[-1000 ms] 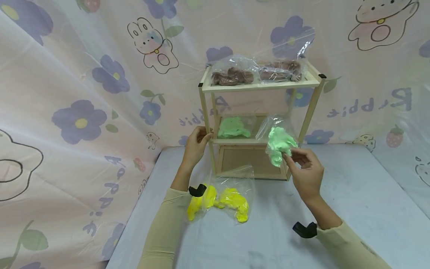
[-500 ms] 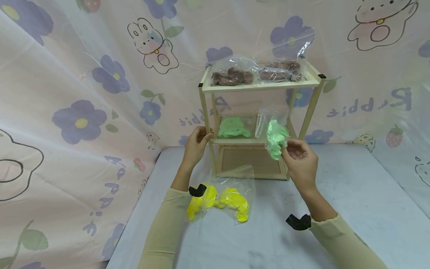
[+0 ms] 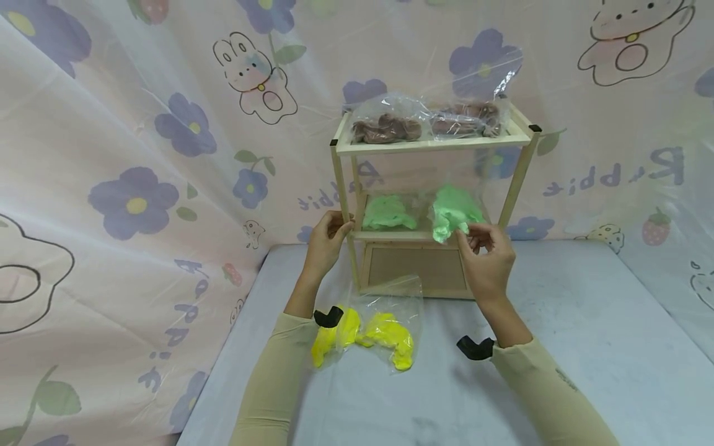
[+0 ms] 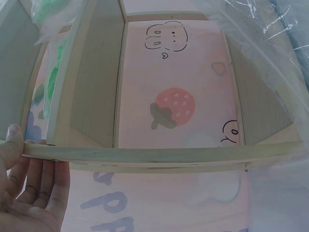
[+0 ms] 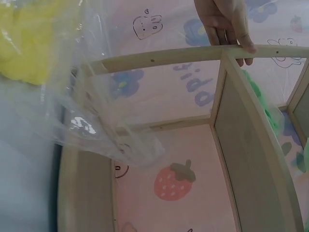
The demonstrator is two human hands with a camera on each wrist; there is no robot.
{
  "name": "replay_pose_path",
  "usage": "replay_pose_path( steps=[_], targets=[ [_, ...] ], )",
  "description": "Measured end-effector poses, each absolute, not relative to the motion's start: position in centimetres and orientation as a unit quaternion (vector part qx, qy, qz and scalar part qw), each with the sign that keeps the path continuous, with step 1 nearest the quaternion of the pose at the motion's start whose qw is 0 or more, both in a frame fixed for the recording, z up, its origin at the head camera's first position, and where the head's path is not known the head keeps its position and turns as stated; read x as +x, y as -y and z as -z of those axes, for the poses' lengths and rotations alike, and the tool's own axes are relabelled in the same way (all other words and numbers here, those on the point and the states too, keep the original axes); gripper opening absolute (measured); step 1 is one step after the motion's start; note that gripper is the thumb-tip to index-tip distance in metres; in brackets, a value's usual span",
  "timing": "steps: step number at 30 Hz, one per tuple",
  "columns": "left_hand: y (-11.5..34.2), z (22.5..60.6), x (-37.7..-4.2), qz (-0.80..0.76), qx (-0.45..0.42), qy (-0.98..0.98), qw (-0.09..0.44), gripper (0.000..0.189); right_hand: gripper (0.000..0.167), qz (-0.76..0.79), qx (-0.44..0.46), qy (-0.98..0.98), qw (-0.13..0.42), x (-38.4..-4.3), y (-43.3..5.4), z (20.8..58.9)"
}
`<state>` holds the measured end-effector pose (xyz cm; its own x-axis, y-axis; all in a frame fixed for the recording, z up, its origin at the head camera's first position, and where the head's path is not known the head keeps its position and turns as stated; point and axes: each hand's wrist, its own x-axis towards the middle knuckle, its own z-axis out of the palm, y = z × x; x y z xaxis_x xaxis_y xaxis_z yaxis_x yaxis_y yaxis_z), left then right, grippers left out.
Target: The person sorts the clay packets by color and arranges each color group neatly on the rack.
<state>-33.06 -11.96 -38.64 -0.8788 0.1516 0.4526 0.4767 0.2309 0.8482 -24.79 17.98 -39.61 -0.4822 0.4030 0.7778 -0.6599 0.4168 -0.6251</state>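
My right hand [image 3: 488, 260] pinches the lower edge of a clear plastic bag of light-green soft clay [image 3: 453, 210] between thumb and fingers. That bag overlaps the right front of the middle tier of a wooden shelf rack [image 3: 435, 147]. On the same tier, to the left, lies another green bag [image 3: 387, 212]. My left hand [image 3: 326, 244] grips the rack's left front post; in the left wrist view the thumb and fingers of this hand [image 4: 36, 186] lie on either side of the post [image 4: 159, 155]. The right wrist view shows only the left hand [image 5: 224, 24], at the post.
Two bags of brown clay [image 3: 387, 128] lie on the rack's top tier. Bags of yellow clay [image 3: 385, 334] rest on the pale-covered table [image 3: 580, 322] before the rack, near the left forearm. A patterned curtain [image 3: 401, 37] hangs close behind and at the left.
My right hand has moved left and forward, bringing the green bag from in front of the rack to the middle tier. The left hand has stayed on the post.
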Motion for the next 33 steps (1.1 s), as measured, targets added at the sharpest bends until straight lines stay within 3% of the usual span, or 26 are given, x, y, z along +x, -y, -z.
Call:
replay_pose_path(
  steps=[11, 23, 33],
  targets=[
    [12.0, 38.8, -33.1, 0.587, -0.210, 0.769, 0.141, 0.031, 0.018, -0.507, 0.067, 0.702, 0.496, -27.9, -18.7, 40.3],
    [12.0, 38.7, -33.1, 0.588, -0.208, 0.769, 0.140, 0.030, 0.020, -0.454, 0.018, 0.790, 0.412, -28.1, -18.0, 38.9],
    [12.0, 38.7, -33.0, 0.590, -0.205, 0.769, 0.134, 0.031, 0.020, -0.407, 0.008, 0.831, 0.379, -28.0, -17.8, 38.3]
  ],
)
